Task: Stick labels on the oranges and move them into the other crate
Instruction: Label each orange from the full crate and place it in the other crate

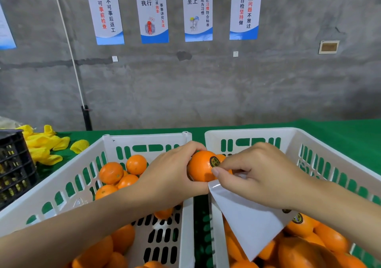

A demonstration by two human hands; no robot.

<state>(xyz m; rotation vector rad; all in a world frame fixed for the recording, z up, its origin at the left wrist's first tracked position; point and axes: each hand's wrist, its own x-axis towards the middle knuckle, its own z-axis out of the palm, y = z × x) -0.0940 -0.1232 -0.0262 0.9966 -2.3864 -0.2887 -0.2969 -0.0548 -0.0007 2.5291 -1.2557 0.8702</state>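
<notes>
Holding an orange (201, 166) above the gap between two white crates, the person's left hand (172, 172) has its grip curled round the fruit's left side, with the fingers over the top and the thumb beneath. The right hand (265, 175) meets it from the right. Its grip is narrowed to a pinch of thumb and forefinger at the edge of a round dark label (214, 161) on the orange's right face. A white backing sheet (247, 222) hangs from under that hand, its top corner curling just below the orange; which fingers keep it there cannot be told. The left crate (144, 139) holds oranges (115, 173) at its far and near ends, with bare slotted floor between. The right crate (257, 132) holds fruit too, among it a labelled orange (301, 226) near the right forearm. Both crates stand side by side on a green surface (340, 127). Far left lie yellow foam nets (45, 146) beside a black crate (12, 164). Posters (152, 10) hang on the grey wall behind.
</notes>
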